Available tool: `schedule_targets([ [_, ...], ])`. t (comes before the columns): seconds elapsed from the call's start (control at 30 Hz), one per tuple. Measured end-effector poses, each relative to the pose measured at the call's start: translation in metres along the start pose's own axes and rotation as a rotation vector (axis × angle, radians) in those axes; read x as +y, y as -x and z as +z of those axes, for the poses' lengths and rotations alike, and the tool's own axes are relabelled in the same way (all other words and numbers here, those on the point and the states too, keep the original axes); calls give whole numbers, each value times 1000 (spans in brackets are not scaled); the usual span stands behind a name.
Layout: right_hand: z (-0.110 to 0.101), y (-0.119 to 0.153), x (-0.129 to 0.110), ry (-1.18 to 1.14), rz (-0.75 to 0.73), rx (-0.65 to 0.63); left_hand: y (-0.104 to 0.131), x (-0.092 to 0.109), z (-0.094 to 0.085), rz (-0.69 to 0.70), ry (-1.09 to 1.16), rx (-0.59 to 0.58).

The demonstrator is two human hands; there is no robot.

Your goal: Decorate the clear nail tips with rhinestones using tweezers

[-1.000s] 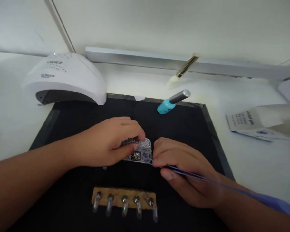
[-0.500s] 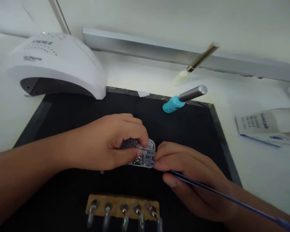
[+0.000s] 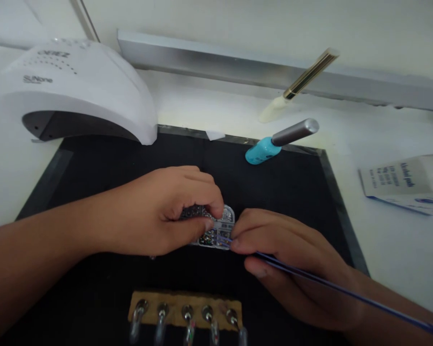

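A small clear case (image 3: 226, 226) with compartments of tiny rhinestones lies on the black mat (image 3: 234, 187). My left hand (image 3: 180, 211) is closed on it, thumb and forefinger bent over its top, and covers its left part. In my right hand (image 3: 288, 259) is a pair of thin blue tweezers (image 3: 321, 278), pinched between thumb and fingers. The tweezers' tips reach into a compartment at the case's near right side. Whether a stone sits between the tips is too small to tell.
Near me, several nail tips on stands line a brown strip (image 3: 184, 310). A white nail lamp (image 3: 90, 91) stands at the back left. Behind the hands are a turquoise polish bottle (image 3: 262, 151) and a cream bottle with a gold cap (image 3: 274, 108). An alcohol pads box (image 3: 400, 185) lies right.
The camera view has shifted slightly, so the background items sit a little differently. Both hands keep their places at the case, and the tweezers' tips stay inside it.
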State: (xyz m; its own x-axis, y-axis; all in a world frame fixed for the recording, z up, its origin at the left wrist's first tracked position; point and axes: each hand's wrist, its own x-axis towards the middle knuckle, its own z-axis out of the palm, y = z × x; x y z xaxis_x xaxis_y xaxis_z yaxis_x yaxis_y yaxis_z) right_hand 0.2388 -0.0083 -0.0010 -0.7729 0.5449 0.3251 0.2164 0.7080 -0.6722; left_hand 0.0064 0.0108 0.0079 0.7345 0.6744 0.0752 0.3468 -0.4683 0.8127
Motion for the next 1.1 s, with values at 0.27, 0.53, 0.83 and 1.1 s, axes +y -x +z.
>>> schedule_targets([
  [0.27,0,1,0,24,0,-9,0,-1,1,13,-9,-3],
  [0.53,2,3,1,53,-9,-17,0,0,0,12,-41,-11],
  [0.83,5,4,8,38,-77,14,1,1,0,0,-33,-12],
  [1.1,4,2,5,32,-44,12,0,1,0,-1,-22,-8],
])
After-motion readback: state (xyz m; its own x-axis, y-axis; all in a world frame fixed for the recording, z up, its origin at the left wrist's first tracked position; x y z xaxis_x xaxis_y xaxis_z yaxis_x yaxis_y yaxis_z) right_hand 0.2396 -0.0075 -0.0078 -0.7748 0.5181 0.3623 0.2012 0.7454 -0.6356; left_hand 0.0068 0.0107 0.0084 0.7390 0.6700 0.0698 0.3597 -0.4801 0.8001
